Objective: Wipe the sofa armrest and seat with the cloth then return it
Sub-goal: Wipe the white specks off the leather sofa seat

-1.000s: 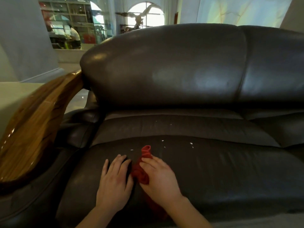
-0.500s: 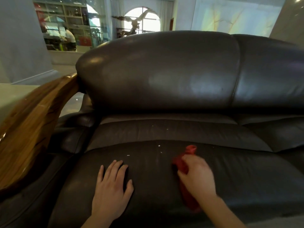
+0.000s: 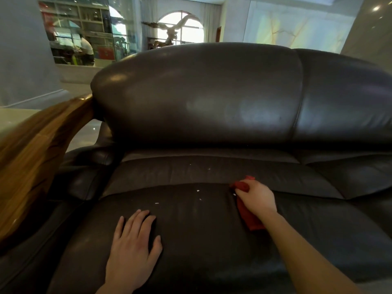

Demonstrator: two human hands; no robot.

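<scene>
A dark brown leather sofa fills the view, its seat cushion (image 3: 201, 236) in front of me. My right hand (image 3: 257, 198) presses a bunched red cloth (image 3: 246, 211) onto the seat near the back crease, right of centre. Part of the cloth is hidden under the hand and wrist. My left hand (image 3: 133, 247) lies flat on the seat's front left, fingers apart, holding nothing. Small white crumbs (image 3: 198, 190) dot the seat to the left of the cloth. The polished wooden armrest (image 3: 36, 153) runs along the left side, above a padded leather arm (image 3: 84, 166).
The tall leather backrest (image 3: 201, 96) rises behind the seat. A second seat cushion (image 3: 350, 177) adjoins on the right. Behind the sofa are a shelf wall with glass, an arched window and a bird sculpture (image 3: 171, 30).
My right hand has swept the red cloth from beside my left hand rightward and toward the back crease. The left hand has stayed flat on the seat.
</scene>
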